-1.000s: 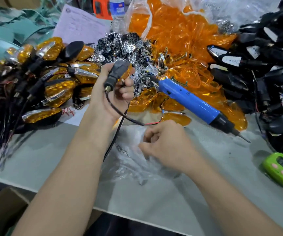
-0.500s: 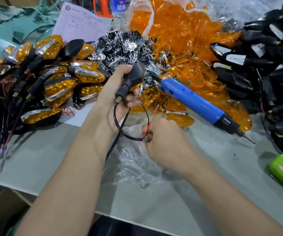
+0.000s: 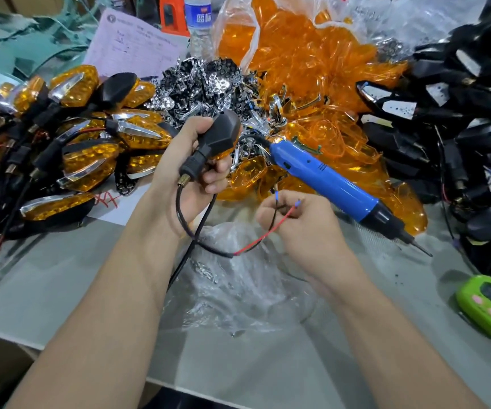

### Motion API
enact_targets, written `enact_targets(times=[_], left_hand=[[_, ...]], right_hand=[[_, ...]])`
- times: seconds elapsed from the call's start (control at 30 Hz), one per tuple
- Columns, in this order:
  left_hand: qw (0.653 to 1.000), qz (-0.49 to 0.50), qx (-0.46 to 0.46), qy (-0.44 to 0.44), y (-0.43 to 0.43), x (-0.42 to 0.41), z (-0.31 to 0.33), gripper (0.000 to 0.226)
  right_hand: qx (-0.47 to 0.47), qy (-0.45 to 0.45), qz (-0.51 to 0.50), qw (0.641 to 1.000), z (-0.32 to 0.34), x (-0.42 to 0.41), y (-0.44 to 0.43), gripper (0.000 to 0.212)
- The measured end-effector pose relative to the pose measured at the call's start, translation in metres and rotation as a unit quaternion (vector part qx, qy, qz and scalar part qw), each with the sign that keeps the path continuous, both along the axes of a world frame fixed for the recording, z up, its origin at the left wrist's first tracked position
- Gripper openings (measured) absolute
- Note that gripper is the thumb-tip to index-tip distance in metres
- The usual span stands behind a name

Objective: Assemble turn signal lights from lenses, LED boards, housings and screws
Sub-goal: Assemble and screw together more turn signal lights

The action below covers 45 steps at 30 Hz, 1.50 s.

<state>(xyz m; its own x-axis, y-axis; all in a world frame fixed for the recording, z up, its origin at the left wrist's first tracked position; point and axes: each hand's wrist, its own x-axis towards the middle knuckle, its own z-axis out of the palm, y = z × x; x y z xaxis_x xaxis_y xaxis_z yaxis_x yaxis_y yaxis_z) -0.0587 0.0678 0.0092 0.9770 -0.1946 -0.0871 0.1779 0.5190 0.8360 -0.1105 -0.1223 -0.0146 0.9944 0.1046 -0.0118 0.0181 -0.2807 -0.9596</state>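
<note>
Grey and crowded, the flat counter (image 3: 61, 284) leaves little free room, and that is the first hazard: the big heap of translucent orange plastic lenses (image 3: 306, 63) spills towards the working space, so a dragged cable could push pieces off or scratch them. To the right, the pile of black plastic housings (image 3: 459, 113) trails loose wires that could snag. The blue electric screwdriver (image 3: 326, 178) lies across the lenses with its bit pointing out over the counter, just beyond the right hand (image 3: 303, 225); I judge a careless reach could knock or roll it. The left hand (image 3: 185, 172) is wrapped around the black-backed turn signal light with an orange front (image 3: 217, 137), held above the counter, stem downwards. Its black sheathed lead (image 3: 185, 228) loops under that wrist, and the right hand is closed, pinching the thin red and black wire ends (image 3: 262, 236) with small blue terminals (image 3: 276, 196). Pulling hard could strain the lead at the brass-coloured stem tip (image 3: 183, 182) or tug a wire loose inside; the loop could also catch the clear plastic bag (image 3: 238, 290) beneath.
</note>
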Motion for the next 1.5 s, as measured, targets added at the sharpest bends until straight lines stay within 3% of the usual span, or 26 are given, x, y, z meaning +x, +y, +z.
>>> enact_targets(times=[0.1,0.17,0.23,0.3,0.47,0.8,0.9,1.0,1.17,1.23,1.3,1.4,1.47,1.5], left_hand=[[0.999,-0.036,0.029,-0.016,-0.002,-0.001,-0.001,0.037],[0.993,-0.046,0.110,-0.022,-0.013,-0.004,-0.001,0.041],[0.972,-0.048,0.226,-0.048,-0.030,-0.010,-0.002,0.026],[0.958,-0.066,0.270,-0.075,-0.044,-0.014,-0.007,0.018],[0.954,-0.046,0.285,-0.083,-0.052,-0.013,-0.015,0.037],[0.955,-0.018,0.292,-0.041,-0.061,-0.014,-0.016,0.024],[0.956,-0.035,0.287,-0.046,-0.058,-0.016,-0.015,0.033],[0.962,-0.054,0.260,-0.058,-0.055,-0.017,-0.013,0.034],[0.966,-0.105,0.231,-0.053,-0.048,-0.019,-0.010,0.029],[0.964,-0.128,0.228,-0.050,-0.046,-0.019,-0.009,0.030],[0.967,-0.134,0.212,-0.045,-0.046,-0.020,-0.007,0.027],[0.980,-0.102,0.169,-0.020,-0.048,-0.015,-0.007,0.029],[0.981,-0.078,0.175,-0.004,-0.047,-0.012,-0.008,0.027],[0.982,-0.070,0.174,0.001,-0.046,-0.011,-0.010,0.027]], right_hand=[[0.071,-0.002,-0.091,0.993,0.011,0.008,-0.020,0.023],[0.124,-0.009,-0.136,0.983,0.021,0.016,-0.035,0.021],[0.156,-0.022,-0.132,0.979,0.027,0.024,-0.045,0.022],[0.168,-0.036,-0.097,0.980,0.030,0.028,-0.048,0.025],[0.163,-0.074,-0.072,0.981,0.024,0.030,-0.049,0.024],[0.068,-0.086,-0.096,0.989,0.016,0.034,-0.052,0.018],[0.058,-0.077,-0.102,0.990,0.016,0.035,-0.052,0.015],[0.065,-0.033,-0.102,0.992,0.017,0.037,-0.055,0.019],[0.102,0.159,-0.013,0.982,0.027,0.039,-0.060,0.030],[0.090,0.183,0.005,0.979,0.028,0.036,-0.059,0.033],[0.066,0.157,0.001,0.985,0.028,0.032,-0.052,0.041],[0.125,0.034,-0.070,0.989,0.032,0.027,-0.049,0.055],[0.001,-0.109,-0.154,0.982,0.031,0.030,-0.062,0.044],[-0.109,-0.157,-0.187,0.964,0.030,0.033,-0.070,0.025]])
